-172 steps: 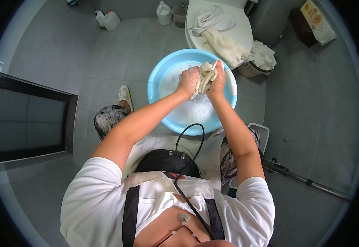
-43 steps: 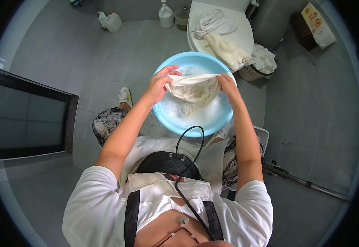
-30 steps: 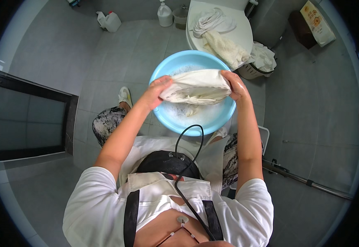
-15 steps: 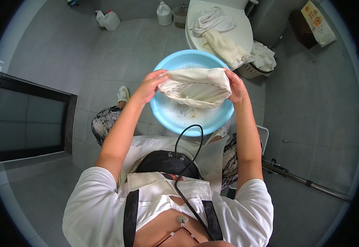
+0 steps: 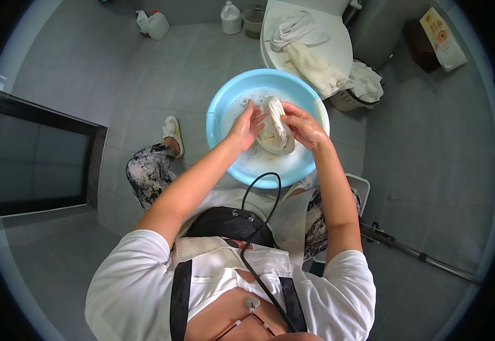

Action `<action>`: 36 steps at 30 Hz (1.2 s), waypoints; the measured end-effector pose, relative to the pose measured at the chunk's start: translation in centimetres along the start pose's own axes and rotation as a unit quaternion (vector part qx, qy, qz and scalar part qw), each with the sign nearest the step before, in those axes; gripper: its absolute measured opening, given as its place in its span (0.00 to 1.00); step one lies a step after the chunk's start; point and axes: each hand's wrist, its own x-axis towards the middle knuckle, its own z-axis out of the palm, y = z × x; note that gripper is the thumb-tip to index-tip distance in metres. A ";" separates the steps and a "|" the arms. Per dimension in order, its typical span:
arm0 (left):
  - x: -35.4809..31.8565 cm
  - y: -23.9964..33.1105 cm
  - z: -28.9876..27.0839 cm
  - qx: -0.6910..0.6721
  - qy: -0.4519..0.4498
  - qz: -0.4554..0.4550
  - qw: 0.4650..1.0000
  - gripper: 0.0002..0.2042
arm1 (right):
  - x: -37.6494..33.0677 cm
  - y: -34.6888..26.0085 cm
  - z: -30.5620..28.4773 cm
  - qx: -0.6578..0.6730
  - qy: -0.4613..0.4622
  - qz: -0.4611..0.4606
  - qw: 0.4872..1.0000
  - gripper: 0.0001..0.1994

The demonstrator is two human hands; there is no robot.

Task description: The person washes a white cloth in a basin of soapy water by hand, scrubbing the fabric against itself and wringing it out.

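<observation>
Over a round light-blue basin (image 5: 218,102) of foamy water, I hold a wet white cloth item (image 5: 280,136) with a stitched, open rim, bunched into a narrow upright shape. My right hand (image 5: 306,126) grips it on its right side, thumb and fingers closed on the fabric. Just left of the cloth is my left hand (image 5: 244,126), palm turned towards it and fingers apart. Whether those fingertips brush the fabric I cannot tell. Soapsuds (image 5: 246,102) float around the cloth, and the water beneath it is partly hidden.
Behind the basin, a white toilet lid (image 5: 338,42) bears a white cloth (image 5: 298,29) and a cream knitted piece (image 5: 315,68). A laundry basket (image 5: 347,100) stands beside it. Jugs (image 5: 231,20) sit at the back wall. A black cable (image 5: 279,190) loops before the basin; a metal pole (image 5: 446,264) lies right.
The cloth was stretched wide between both hands; now it is gathered narrow. My left hand has let go and opened. My hands have come closer together over the basin.
</observation>
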 end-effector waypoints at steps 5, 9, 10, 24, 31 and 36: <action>-1.6 -0.2 -0.4 0.096 -0.158 0.019 0.983 0.25 | 0.4 0.7 0.8 -0.141 0.025 0.017 0.990 0.24; -1.1 -1.2 -2.3 0.274 -0.105 0.064 0.954 0.21 | 1.5 3.7 -0.4 -0.334 0.129 -0.028 0.933 0.19; -1.1 -1.1 -2.7 0.267 -0.090 0.092 0.955 0.21 | 1.7 4.0 -0.4 -0.328 0.154 -0.058 0.930 0.14; -1.3 2.0 -3.0 -0.158 -0.128 0.031 0.979 0.22 | 1.8 5.3 1.3 -0.578 0.081 0.013 0.812 0.13; -0.9 3.9 -4.1 -0.157 -0.091 0.069 0.981 0.21 | 2.2 4.9 -2.2 -0.351 0.044 0.004 0.936 0.09; -0.8 4.2 -4.1 -0.164 -0.081 0.089 0.979 0.20 | 1.6 3.4 -1.8 -0.194 0.070 0.070 0.976 0.09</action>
